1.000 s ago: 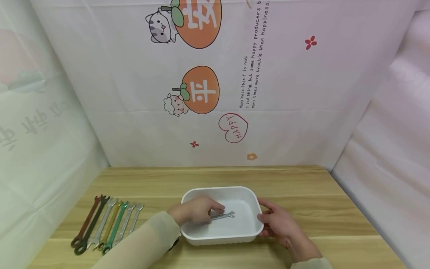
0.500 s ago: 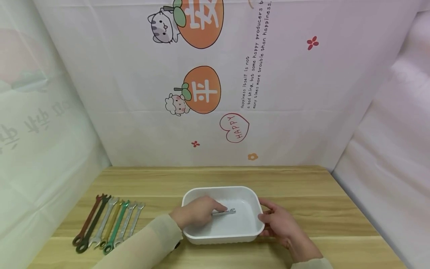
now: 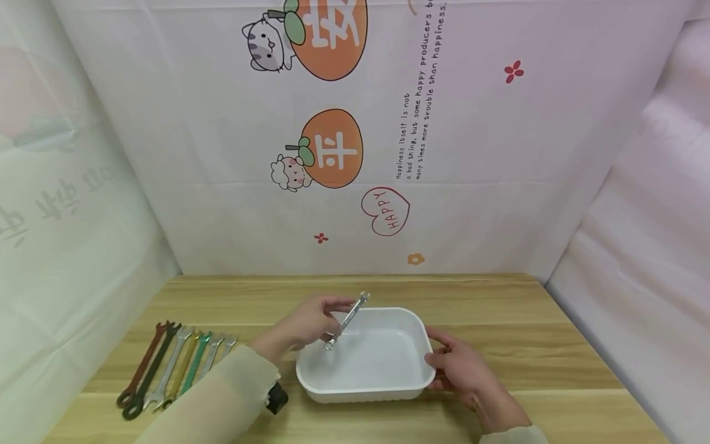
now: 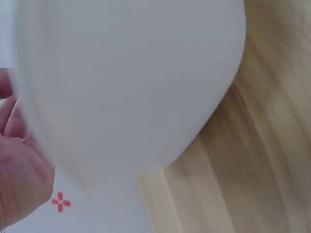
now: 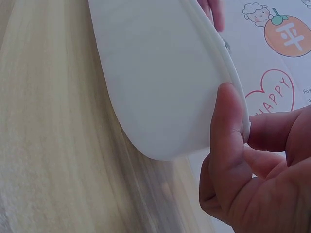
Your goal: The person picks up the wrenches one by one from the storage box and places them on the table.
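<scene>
A small silver combination wrench [image 3: 348,319] is pinched in my left hand [image 3: 310,320], raised and tilted over the left part of a white plastic basin [image 3: 363,394]. In the left wrist view the basin's wall [image 4: 131,87] hides much of that left hand [image 4: 24,170], and the wrench does not show. My right hand [image 3: 463,370] grips the basin's right end. Seen from the right wrist, the fingers [image 5: 227,136] pinch the rim from both sides. The basin's visible inside floor is bare.
Several wrenches, among them a dark red wrench [image 3: 145,364] and a green wrench [image 3: 195,364], lie side by side on the wooden table [image 3: 499,302] at the left. My left sleeve covers part of the row. A printed white cloth [image 3: 471,185] stands behind the table.
My left hand has lifted the silver wrench from the basin's floor, up and toward the far left. The right hand has stayed on the rim, and the basin has hardly moved.
</scene>
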`<state>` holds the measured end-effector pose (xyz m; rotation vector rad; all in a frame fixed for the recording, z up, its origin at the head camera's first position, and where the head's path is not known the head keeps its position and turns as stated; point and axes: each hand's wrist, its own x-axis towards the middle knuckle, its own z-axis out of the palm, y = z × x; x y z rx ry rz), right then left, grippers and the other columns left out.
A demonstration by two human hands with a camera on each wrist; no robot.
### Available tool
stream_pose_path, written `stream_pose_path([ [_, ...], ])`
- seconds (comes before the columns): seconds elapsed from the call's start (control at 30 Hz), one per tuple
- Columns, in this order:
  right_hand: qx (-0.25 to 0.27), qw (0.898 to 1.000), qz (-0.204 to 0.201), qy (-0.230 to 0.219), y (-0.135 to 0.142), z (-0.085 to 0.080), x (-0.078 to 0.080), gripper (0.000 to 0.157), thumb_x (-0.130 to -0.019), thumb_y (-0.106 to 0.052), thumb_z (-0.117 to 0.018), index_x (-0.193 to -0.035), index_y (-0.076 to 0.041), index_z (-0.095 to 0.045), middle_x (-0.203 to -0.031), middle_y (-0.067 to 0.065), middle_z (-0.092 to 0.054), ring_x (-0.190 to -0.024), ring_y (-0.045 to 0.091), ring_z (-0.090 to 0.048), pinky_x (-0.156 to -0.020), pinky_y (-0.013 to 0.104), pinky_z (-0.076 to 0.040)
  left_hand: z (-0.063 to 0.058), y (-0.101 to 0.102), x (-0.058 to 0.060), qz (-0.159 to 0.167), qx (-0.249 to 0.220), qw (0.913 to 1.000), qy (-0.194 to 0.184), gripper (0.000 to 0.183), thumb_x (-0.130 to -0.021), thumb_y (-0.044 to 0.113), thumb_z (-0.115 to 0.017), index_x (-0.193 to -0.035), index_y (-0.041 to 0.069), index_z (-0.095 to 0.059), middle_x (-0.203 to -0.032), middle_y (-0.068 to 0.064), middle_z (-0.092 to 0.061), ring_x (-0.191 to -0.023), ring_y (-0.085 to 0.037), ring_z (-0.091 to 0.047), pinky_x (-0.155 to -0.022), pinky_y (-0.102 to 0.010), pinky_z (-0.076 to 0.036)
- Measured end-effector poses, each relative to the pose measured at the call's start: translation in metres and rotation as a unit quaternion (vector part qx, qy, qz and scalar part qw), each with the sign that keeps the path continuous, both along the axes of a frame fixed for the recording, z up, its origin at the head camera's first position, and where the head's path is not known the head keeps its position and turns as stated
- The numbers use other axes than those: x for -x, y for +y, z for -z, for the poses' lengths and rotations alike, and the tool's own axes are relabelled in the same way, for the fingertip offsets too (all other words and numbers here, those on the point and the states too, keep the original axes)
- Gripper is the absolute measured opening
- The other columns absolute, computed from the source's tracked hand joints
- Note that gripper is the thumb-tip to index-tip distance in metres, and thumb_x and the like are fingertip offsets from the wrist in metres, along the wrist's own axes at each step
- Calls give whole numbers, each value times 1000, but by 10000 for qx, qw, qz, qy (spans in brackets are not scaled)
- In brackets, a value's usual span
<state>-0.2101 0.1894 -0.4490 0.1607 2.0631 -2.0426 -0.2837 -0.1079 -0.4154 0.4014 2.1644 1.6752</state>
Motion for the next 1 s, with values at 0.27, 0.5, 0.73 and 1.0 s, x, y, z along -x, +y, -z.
stream_pose_path([
  [0.27,-33,10000,93,-4,-1,0,0,60,-93,7,-57,-150,-1,-40,-97,20,-55,-68,27,-65,-53,34,-57,-7,-25,-4,-590,-226,9979,-120,68,-78,-15,-65,-142,6,-54,-141,-13,-55,-93,-31,-63,-73,-39,-58],
  [0.5,-47,10000,-9,-6,-2,0,0,60,-93,6,-57,-150,-1,-41,-97,21,-55,-66,27,-64,-52,32,-56,-3,-62,-14,-1342,-316,9904,-46,68,-78,-15,-64,-142,5,-53,-140,-16,-55,-89,-31,-66,-73,-41,-59],
  [0.73,-76,10000,31,-57,-3,0,1,59,-94,6,-57,-150,-2,-41,-97,20,-54,-67,26,-64,-52,32,-56,1,-106,-32,-1815,25,9833,-87,65,-81,-9,-66,-143,3,-51,-141,-19,-53,-92,-31,-65,-72,-39,-58],
  [1.0,-74,9999,62,-85,-2,0,1,59,-94,6,-56,-151,-2,-39,-100,22,-53,-69,28,-64,-55,36,-58,16,-146,-51,-2059,529,9769,-206,62,-85,-8,-66,-144,0,-47,-144,-22,-49,-89,-28,-65,-71,-40,-58],
])
